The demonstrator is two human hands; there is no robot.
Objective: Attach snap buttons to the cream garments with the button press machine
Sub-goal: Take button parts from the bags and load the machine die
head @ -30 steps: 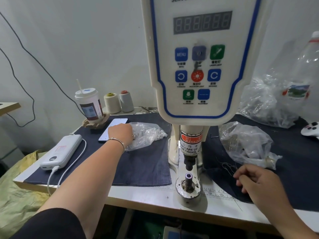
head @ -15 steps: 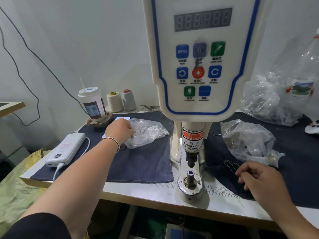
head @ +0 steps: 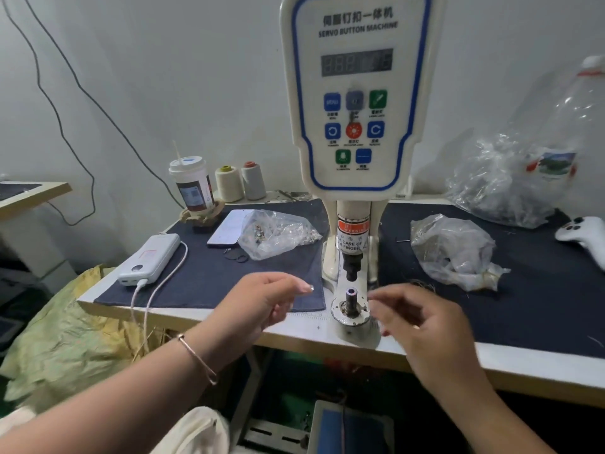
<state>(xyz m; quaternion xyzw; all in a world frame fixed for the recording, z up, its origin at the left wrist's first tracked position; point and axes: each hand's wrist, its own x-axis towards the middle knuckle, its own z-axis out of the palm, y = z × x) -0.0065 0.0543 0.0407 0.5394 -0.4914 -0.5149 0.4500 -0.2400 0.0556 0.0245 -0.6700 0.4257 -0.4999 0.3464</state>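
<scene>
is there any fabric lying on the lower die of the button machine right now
No, the lower die stands bare, with the left hand and right hand on either side of it.

Both forearms are bare, with no sleeve showing on either. The left hand (head: pixel 262 303) has a thin rose-gold bangle (head: pixel 199 358) around its wrist, a plain wire-like band with a narrow elongated loop at about 5 o'clock on it, and its fingernails are long with a pale, glossy finish. The right hand (head: pixel 422 326) is blurred and shows no ring, band or watch at 4 o'clock toward its wrist.
</scene>
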